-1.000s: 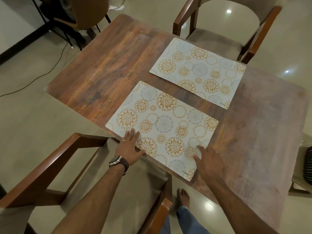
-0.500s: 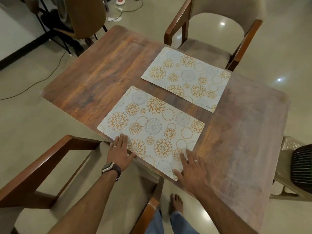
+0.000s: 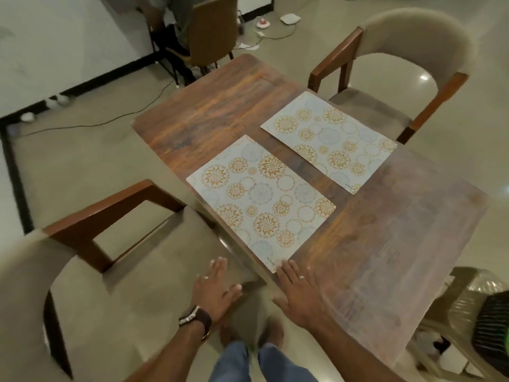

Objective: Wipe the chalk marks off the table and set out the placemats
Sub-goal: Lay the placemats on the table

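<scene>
Two pale placemats printed with orange and grey flower circles lie flat on the dark wooden table (image 3: 220, 117). The near placemat (image 3: 261, 199) reaches the table's front edge; the far placemat (image 3: 329, 140) lies by the opposite edge. My left hand (image 3: 217, 290), with a watch on the wrist, hovers flat over the chair seat, off the table. My right hand (image 3: 298, 293) is spread flat at the table's near edge, its fingertips just beside the near placemat's corner. Both hands hold nothing. A pale whitish haze (image 3: 399, 257) covers the table's right half.
A cushioned wooden armchair (image 3: 91, 271) stands at my near left, another armchair (image 3: 407, 78) at the far side. A plastic chair (image 3: 473, 321) sits at the right. A seated person (image 3: 176, 31), cables and small devices occupy the floor at the back.
Both hands have drawn back from the near placemat: the left has left the mat and the table, the right has slid to the mat's corner. The view has pulled back.
</scene>
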